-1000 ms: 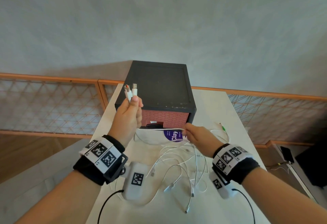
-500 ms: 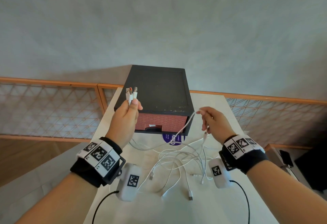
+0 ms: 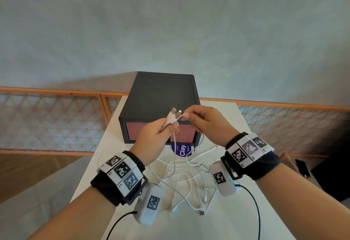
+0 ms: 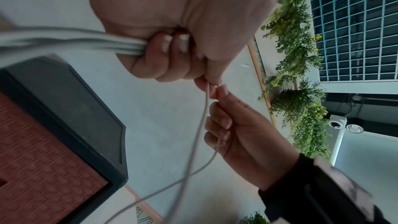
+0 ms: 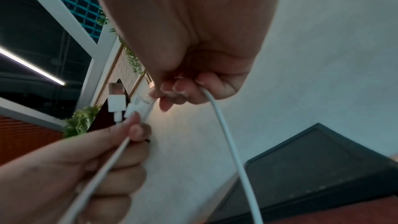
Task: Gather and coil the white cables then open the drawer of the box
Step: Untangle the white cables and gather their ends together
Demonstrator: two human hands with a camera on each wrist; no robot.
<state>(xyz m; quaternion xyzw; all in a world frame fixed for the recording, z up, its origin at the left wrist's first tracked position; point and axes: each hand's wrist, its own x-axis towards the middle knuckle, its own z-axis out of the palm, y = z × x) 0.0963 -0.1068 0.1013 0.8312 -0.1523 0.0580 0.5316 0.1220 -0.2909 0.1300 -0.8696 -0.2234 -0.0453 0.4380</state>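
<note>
Left hand: the left hand (image 3: 154,139) is closed round a bundle of thin white cables (image 3: 175,171), plugs upward; the strands inside the fist are hidden.
Right hand: the right hand (image 3: 205,124) pinches one cable end beside those plugs.
Cables: the loose lengths are tangled on the white table (image 3: 246,219).
Box: the black box with a red woven drawer front (image 3: 161,95) is partly covered by both hands; its handle is hidden.

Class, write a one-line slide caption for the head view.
Left hand grips gathered white cable ends; right hand adds another before the closed box.
</note>
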